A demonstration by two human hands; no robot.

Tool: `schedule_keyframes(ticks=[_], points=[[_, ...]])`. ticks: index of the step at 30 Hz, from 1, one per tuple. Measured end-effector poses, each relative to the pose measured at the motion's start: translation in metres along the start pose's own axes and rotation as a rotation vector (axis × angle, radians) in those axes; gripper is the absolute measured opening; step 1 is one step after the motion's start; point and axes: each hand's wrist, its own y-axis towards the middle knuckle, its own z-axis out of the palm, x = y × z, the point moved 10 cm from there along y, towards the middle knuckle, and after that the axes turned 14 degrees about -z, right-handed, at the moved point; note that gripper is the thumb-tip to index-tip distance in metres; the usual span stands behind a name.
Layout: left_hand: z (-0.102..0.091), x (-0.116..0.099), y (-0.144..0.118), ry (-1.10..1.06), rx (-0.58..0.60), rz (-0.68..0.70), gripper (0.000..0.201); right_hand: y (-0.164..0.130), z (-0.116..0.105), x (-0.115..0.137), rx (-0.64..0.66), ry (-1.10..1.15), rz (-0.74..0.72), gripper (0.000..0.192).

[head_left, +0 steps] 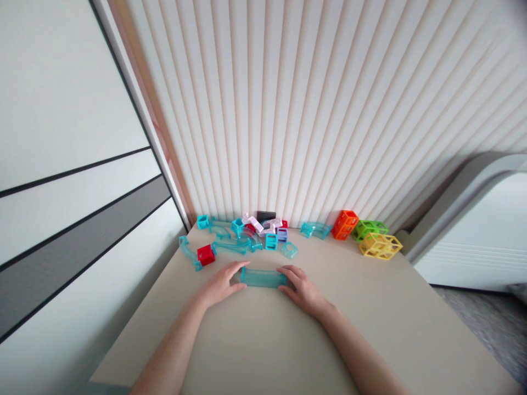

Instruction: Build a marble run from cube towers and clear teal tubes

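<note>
Two bare forearms stretch out over the beige tabletop (370,307); the left hand (222,282) and right hand (302,288) each pinch one end of a straight translucent teal plastic track piece (262,277), lying flat on the table between them, fingers curled snug on its ends; just behind it sits a jumble of teal curved track bits and little cubes (239,238) with a red plastic cube (206,254); off to the right, by the ribbed wall, orange (345,224), green (369,229) and yellow (380,245) open-frame cubes.
</note>
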Motion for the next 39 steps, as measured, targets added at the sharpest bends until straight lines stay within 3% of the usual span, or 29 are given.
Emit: schedule_keyframes(ticks=[7,15,30,34,37,39], points=[[-0.001,0.013,0.009,-0.050,-0.074,-0.026,0.059,-0.002,0.000,-0.010,-0.034,-0.009,0.046,0.050],[-0.001,0.017,0.020,-0.076,-0.121,-0.057,0.060,0.001,0.000,-0.019,-0.061,-0.067,0.095,0.050],[-0.005,0.017,0.022,-0.061,-0.171,-0.052,0.061,-0.005,0.005,-0.038,-0.076,-0.006,0.225,0.073],[-0.009,0.013,0.013,-0.025,-0.267,-0.036,0.060,-0.007,0.005,-0.037,-0.086,-0.006,0.214,0.082],[-0.025,0.015,-0.009,0.026,-0.406,-0.044,0.032,-0.012,0.004,-0.034,-0.093,0.004,0.198,0.085],[-0.043,0.021,-0.028,0.069,-0.538,-0.080,0.025,-0.016,0.003,-0.033,-0.105,0.017,0.187,0.084]])
